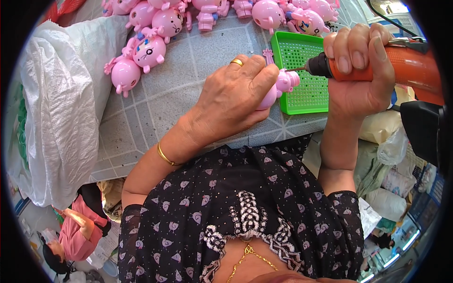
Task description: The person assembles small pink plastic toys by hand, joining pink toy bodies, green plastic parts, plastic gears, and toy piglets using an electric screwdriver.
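Observation:
A pink plastic toy figure (pixel 284 82) is gripped in my left hand (pixel 236 92), its round head partly hidden under my fingers and its body pointing right. My right hand (pixel 361 66) is wrapped round an orange power screwdriver (pixel 406 70) with a black nose, held level. The thin bit of the screwdriver reaches left to the toy's body and seems to touch it. Under the toy and the bit lies a green perforated tray (pixel 302 109); small dark pieces in it are too small to make out.
Several pink toy figures (pixel 150 51) are heaped along the far side of the grey table (pixel 137 118). A white woven sack (pixel 61 108) hangs over its left edge. A black cable (pixel 391 19) runs at the upper right. Another person (pixel 82 226) is at lower left, and bags (pixel 384 125) stand at right.

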Tool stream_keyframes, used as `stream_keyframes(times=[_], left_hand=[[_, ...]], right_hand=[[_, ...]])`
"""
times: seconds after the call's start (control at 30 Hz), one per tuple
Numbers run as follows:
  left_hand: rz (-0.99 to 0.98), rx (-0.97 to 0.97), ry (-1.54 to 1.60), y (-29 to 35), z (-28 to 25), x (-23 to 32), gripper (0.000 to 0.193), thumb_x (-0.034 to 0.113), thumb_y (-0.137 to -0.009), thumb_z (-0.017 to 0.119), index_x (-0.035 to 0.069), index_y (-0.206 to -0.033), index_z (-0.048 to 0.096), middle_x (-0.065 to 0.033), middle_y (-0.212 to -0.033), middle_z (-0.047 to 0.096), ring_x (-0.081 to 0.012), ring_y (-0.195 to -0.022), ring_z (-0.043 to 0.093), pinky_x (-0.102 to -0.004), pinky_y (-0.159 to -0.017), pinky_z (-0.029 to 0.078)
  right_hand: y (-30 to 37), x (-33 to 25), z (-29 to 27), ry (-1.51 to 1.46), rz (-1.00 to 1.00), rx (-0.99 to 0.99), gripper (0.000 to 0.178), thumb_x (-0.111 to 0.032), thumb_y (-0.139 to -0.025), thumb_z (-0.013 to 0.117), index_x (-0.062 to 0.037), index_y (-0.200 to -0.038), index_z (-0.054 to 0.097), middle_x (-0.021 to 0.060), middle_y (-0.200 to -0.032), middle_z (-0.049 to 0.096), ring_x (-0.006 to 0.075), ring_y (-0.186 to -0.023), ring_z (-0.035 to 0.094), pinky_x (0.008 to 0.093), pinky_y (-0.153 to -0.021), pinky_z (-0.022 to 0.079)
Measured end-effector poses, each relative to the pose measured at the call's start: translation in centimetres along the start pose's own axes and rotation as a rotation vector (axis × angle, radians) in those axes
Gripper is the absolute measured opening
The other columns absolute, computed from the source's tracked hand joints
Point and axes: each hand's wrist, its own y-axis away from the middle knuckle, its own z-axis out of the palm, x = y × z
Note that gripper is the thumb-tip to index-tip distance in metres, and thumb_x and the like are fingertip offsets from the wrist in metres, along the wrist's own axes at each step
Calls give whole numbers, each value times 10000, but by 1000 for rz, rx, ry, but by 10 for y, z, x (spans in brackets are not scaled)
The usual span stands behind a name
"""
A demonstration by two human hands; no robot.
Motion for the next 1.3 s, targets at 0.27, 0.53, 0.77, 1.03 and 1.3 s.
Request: stream_keyframes(times=[0.27, 0.53, 0.77, 1.03, 1.3], left_hand=[[-56, -20, 37, 1, 2, -1, 568, 171, -655, 801, 37, -1141, 539, -155, -1055, 581, -339, -958, 613, -422, -792, 538], [-80, -18, 59, 2, 7, -3, 515, 183, -681, 774, 43, -1116, 539, -161, -1029, 576, -348, -927, 624, -435, -766, 538], [-87, 6, 45, 3, 6, -4, 494, 216, -722, 787, 70, -1133, 555, -128, -1024, 590, -326, -887, 643, -425, -714, 539], [-137, 15, 124, 2, 6, -3, 502, 205, -734, 806, 72, -1155, 568, -142, -1050, 612, -342, -888, 654, -429, -739, 538], [-144, 27, 122, 2, 9, -5, 496, 195, -717, 825, 60, -1132, 589, -140, -1024, 622, -333, -866, 663, -418, -731, 541]], right_hand=[[0, 9, 13, 156, 14, -1, 234, -112, -957, 508, -128, -759, 382, -14, -659, 419, 108, -551, 417, 304, -610, 366], [-7, 17, 15, 164, 42, -54, 202, -115, -956, 534, -106, -797, 410, -15, -651, 398, 105, -537, 409, 297, -594, 373], [-9, 8, -11, 85, -95, 33, 118, -113, -952, 577, -48, -1019, 503, 12, -713, 440, 132, -585, 446, 329, -654, 411], [3, 24, -44, 261, -41, 280, 159, -28, -893, 656, -32, -1014, 552, 46, -718, 497, 142, -601, 485, 315, -642, 438], [10, 28, -46, 266, -58, 253, 137, -25, -898, 645, -33, -1012, 569, 54, -723, 505, 143, -605, 496, 318, -638, 446]])
